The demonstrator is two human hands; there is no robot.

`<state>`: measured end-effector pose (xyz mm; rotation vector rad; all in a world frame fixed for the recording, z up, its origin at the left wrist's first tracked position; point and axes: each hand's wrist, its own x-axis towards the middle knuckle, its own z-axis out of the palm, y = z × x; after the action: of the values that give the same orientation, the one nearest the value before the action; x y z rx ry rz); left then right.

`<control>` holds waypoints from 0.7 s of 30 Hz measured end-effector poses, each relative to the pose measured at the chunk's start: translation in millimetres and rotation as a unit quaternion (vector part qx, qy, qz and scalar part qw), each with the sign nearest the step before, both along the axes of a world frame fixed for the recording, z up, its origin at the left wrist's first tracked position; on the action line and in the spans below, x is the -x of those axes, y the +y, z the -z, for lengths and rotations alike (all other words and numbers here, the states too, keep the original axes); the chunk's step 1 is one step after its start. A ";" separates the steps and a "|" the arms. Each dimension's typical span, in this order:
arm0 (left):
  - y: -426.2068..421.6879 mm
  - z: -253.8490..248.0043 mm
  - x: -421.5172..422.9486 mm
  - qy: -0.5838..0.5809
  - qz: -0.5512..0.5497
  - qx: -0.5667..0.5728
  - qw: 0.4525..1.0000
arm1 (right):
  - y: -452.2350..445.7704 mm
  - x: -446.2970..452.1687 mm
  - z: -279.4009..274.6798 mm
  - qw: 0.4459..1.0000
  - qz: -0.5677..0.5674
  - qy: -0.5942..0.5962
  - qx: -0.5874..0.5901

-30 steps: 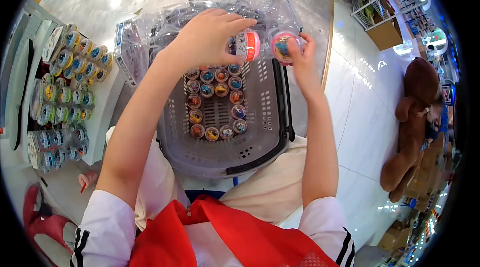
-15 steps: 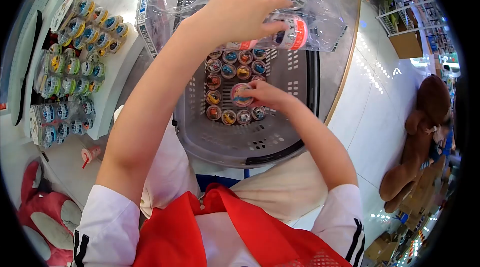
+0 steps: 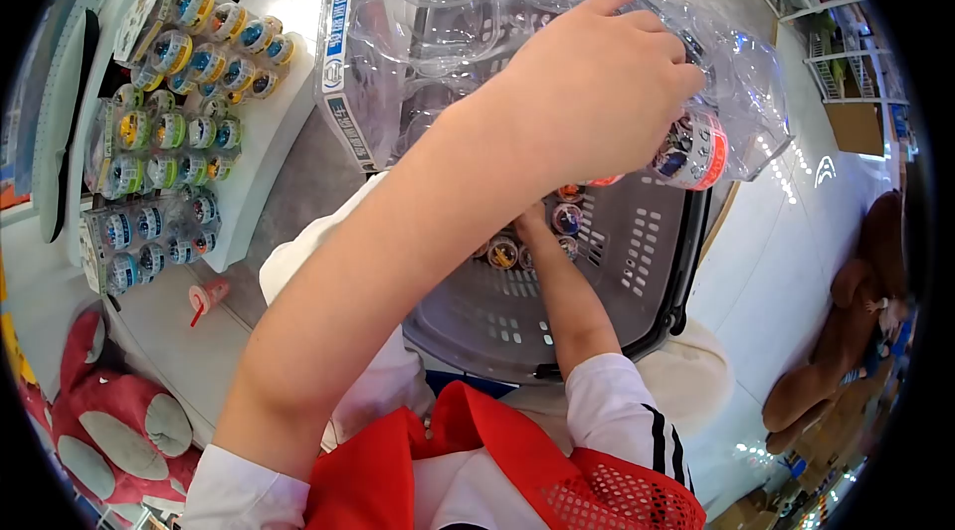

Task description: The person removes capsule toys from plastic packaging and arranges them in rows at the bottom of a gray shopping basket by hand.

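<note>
My left hand (image 3: 617, 83) lies across a clear plastic package (image 3: 438, 28) over the far part of a grey basket, its fingers bent over the plastic. The package has round hollows and a blue-and-white printed left edge. A clear round container with an orange-red label band (image 3: 704, 150) sits at its right, below my fingers. My right hand (image 3: 529, 217) is down in the basket (image 3: 477, 306), mostly hidden by my left forearm; its fingers do not show. Beside it lie several small round capsules with coloured contents (image 3: 502, 252); others are covered by my arm.
To the left, several clear packs of capsule toys (image 3: 169, 132) stand on a white counter (image 3: 254, 162). A pink cup with a red straw (image 3: 209, 301) and a red-and-grey plush toy (image 3: 119, 421) are on the floor. A brown plush (image 3: 836, 321) lies at right.
My right hand has moved deeper into the basket; the capsule it held is out of sight. My left hand and the package appear nearer and further right, and the view has shifted.
</note>
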<state>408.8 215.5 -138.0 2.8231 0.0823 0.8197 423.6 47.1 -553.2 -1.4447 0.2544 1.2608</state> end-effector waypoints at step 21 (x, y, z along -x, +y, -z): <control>15.7 -7.9 4.8 0.044 0.047 0.049 0.997 | 31.5 -49.8 -295.3 0.872 -0.424 -0.241 -0.043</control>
<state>404.0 231.2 -130.1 2.7468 0.0020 0.6538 473.4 78.5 -258.0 -1.8049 -0.8575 1.4851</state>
